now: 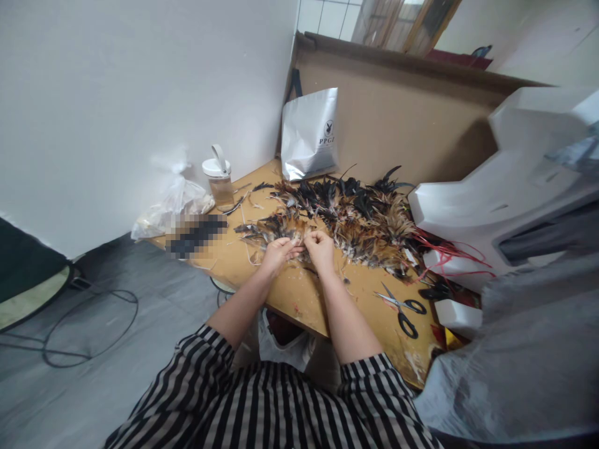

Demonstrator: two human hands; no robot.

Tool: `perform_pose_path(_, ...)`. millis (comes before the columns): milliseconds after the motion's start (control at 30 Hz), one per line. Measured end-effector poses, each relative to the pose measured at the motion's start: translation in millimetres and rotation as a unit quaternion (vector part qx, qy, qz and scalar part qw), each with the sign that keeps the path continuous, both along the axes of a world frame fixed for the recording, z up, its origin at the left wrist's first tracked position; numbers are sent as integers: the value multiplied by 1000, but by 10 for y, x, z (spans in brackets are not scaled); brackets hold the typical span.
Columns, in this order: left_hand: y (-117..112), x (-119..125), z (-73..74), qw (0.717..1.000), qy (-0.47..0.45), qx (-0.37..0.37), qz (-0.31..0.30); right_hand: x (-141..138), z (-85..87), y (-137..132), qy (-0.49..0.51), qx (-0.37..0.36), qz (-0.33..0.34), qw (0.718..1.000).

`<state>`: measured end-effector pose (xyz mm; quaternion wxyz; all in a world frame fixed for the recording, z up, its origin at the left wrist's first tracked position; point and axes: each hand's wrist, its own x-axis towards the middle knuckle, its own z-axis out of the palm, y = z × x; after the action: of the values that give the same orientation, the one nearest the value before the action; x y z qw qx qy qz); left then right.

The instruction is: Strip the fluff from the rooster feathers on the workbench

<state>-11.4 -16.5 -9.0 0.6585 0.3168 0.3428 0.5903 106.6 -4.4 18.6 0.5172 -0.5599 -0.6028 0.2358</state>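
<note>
A long strip of brown and black feathers (355, 218) lies across the wooden table (299, 299). My left hand (278, 251) and my right hand (321, 247) meet at the strip's near left end, knuckles almost touching. Both hands have their fingers curled in a pinch on feathers there. The fingertips are partly hidden among the feathers. My forearms reach out from black-and-white striped sleeves.
Black-handled scissors (402, 307) lie right of my right arm. Red threads (444, 255) and white foam blocks (496, 187) crowd the right side. A white-lidded jar (219, 181), a clear plastic bag (171, 202) and a white shopping bag (309, 134) stand at the back. Cables lie on the grey floor.
</note>
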Motion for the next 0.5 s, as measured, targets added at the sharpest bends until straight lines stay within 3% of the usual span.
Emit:
perform_pose_path(267,-6,-9,23,999,-29,-3,-16,-122,-28,-57,-31,17,-19,999)
perform_pose_path(400,8,-28,-1,998,-49,11,-27,-124,-17,-55,88,-22,48,995)
perform_pose_path(500,8,-46,-18,996,-76,11,-44,-78,-11,-48,200,-105,125,966)
